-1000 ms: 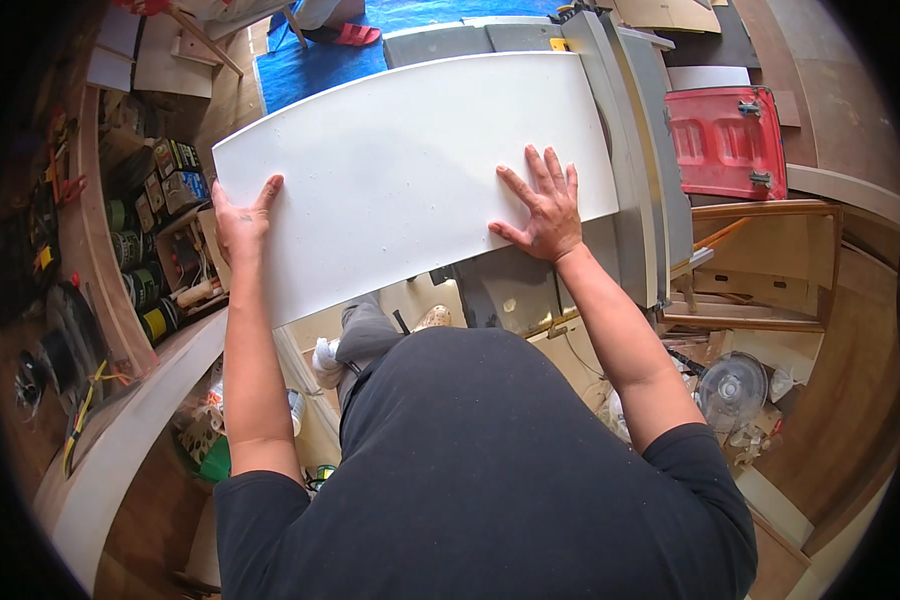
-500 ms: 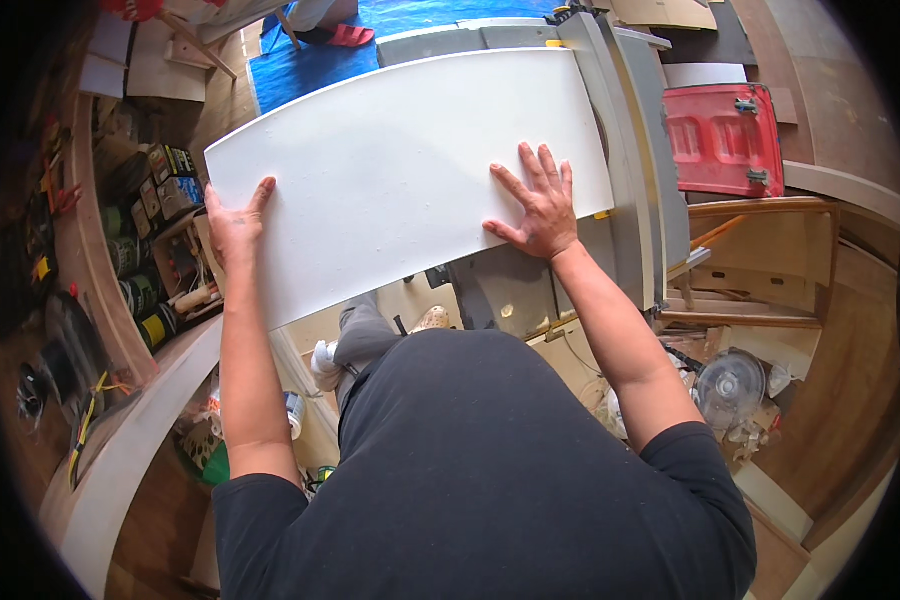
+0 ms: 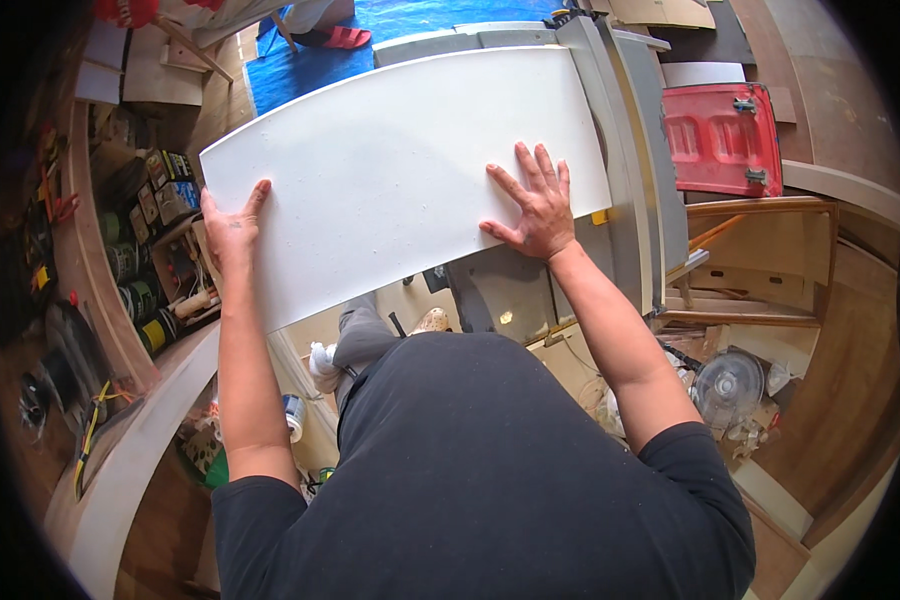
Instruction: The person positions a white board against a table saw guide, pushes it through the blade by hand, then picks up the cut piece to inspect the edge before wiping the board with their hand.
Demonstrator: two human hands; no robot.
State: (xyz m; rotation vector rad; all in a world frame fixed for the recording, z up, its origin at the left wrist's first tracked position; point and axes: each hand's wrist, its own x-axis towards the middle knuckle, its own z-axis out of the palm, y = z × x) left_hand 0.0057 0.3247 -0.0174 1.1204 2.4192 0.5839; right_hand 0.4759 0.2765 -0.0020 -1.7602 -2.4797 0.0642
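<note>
A white board (image 3: 390,180) with a curved far edge lies across a grey machine table (image 3: 505,290). Its right end is against a long grey metal fence (image 3: 625,170). My left hand (image 3: 232,235) holds the board's left end, thumb on top and the other fingers at the edge, mostly hidden underneath. Flat on the top face near the right end rests my right hand (image 3: 540,210), fingers spread. A yellow strip (image 3: 600,217) shows on the table beside the board's near right corner.
Left of me a shelf holds boxes (image 3: 175,180) and cans (image 3: 155,330). A red plastic panel (image 3: 722,140) and a wooden frame (image 3: 750,265) are to the right of the fence. Beyond lie a blue tarp (image 3: 420,18) and another person's red-shod foot (image 3: 347,38).
The board has slid very slightly away from me along the fence, covering a yellow strip at its far right corner. Both hands keep the same hold.
</note>
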